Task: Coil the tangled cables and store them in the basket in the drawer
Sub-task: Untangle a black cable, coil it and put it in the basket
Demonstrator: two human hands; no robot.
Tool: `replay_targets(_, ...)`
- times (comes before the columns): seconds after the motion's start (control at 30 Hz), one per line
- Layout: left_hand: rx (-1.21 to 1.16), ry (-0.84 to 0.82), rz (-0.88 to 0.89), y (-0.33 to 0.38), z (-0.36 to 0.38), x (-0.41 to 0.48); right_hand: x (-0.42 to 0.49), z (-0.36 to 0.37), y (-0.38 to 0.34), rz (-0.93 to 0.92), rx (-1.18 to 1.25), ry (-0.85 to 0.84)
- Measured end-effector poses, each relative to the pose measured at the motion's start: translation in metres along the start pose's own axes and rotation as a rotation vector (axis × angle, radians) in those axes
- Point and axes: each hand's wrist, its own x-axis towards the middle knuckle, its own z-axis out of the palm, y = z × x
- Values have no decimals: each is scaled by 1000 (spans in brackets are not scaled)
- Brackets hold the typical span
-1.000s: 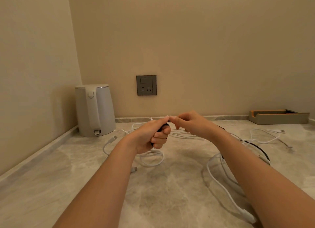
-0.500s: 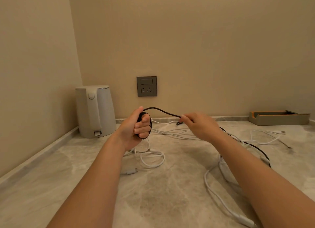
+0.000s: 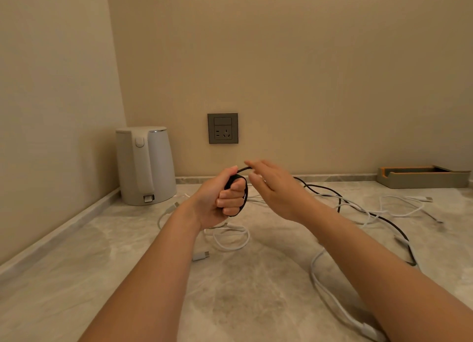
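Fist of left hand (image 3: 217,201) round black cable (image 3: 246,190) coil; right hand (image 3: 276,190) straight-fingered, touching it.

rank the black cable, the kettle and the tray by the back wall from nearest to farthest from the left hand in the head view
1. black cable: looped round the fingers of the left hand, which grips it.
2. kettle: off to the left, in the corner of the counter.
3. tray: far right, against the back wall.

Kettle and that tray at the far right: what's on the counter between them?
Head view: tangled white cables and a black cable, its coiled end gripped by the left hand.
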Motion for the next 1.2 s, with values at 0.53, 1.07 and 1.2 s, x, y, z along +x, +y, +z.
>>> replay_targets(0.53, 4, 11, 94, -2, 16, 0, -1, -6, -9, 3, 495, 39)
replay_targets(1.07, 255, 571, 403, -11, 36, 17, 1, 8, -7, 105, 361, 258)
replay_targets(1.2, 469, 703, 536, -13, 33, 19, 1, 11, -9, 126, 319, 339)
